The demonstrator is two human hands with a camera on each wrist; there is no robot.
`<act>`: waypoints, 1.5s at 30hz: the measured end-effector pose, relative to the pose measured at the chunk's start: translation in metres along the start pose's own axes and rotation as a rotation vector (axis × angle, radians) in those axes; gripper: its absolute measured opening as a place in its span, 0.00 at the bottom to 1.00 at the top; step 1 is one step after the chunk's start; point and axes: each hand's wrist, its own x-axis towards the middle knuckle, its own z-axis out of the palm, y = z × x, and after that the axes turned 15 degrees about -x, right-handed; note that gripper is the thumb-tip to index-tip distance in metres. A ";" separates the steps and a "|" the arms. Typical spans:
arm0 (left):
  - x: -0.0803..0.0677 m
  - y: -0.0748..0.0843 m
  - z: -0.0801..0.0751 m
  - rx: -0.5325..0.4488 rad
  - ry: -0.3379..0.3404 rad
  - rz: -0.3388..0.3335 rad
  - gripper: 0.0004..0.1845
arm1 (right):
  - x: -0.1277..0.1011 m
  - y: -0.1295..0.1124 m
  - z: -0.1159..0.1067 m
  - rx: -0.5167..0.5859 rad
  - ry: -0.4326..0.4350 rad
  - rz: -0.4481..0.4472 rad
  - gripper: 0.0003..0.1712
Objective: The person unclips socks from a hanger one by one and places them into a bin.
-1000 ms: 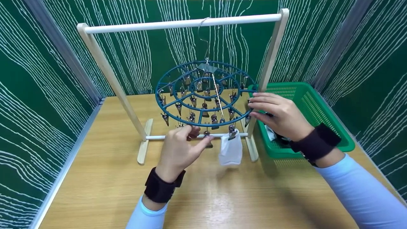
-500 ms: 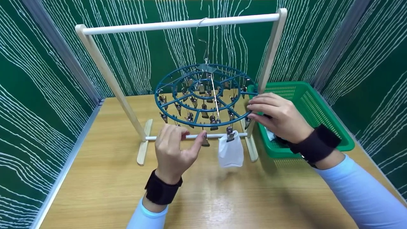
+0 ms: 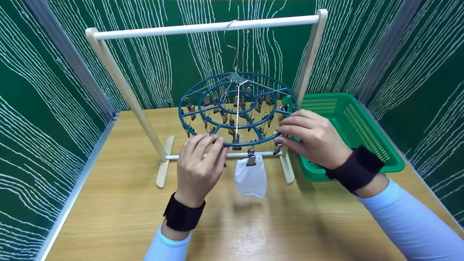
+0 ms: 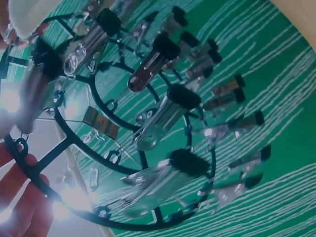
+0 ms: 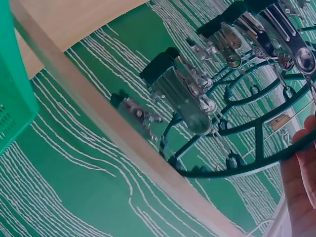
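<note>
A round teal clip hanger (image 3: 237, 108) hangs by a metal hook from the white rod (image 3: 203, 27) of a wooden rack. Many metal clips (image 4: 163, 118) dangle under its rings. A small white cloth (image 3: 251, 179) is clipped to the front of the outer ring. My left hand (image 3: 212, 143) grips the ring's front-left rim, and its fingers (image 4: 22, 197) show under the ring in the left wrist view. My right hand (image 3: 284, 131) pinches the right rim, with its fingers (image 5: 302, 170) against the ring (image 5: 237, 170) in the right wrist view.
A green plastic basket (image 3: 366, 119) stands on the wooden table (image 3: 116, 217) to the right of the rack, behind my right hand. The rack's posts (image 3: 127, 90) and low crossbar frame the hanger. Green patterned walls close in on three sides.
The hanger has turned, carrying the white cloth to the left. My left hand has risen and closed its fingers on the front rim. The right hand has shifted slightly left with the rim.
</note>
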 end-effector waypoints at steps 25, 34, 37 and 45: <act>-0.002 -0.013 -0.006 0.008 0.018 -0.150 0.16 | 0.003 -0.005 0.000 -0.084 -0.016 0.008 0.12; 0.001 -0.008 -0.005 -0.146 -0.010 0.084 0.08 | 0.003 -0.007 0.004 -0.034 0.072 -0.001 0.07; 0.000 -0.004 -0.005 -0.221 -0.131 0.025 0.08 | 0.004 -0.007 0.003 -0.039 0.071 -0.002 0.08; -0.003 0.005 0.001 -0.375 -0.405 -0.371 0.20 | 0.004 -0.010 0.003 -0.048 0.066 -0.008 0.09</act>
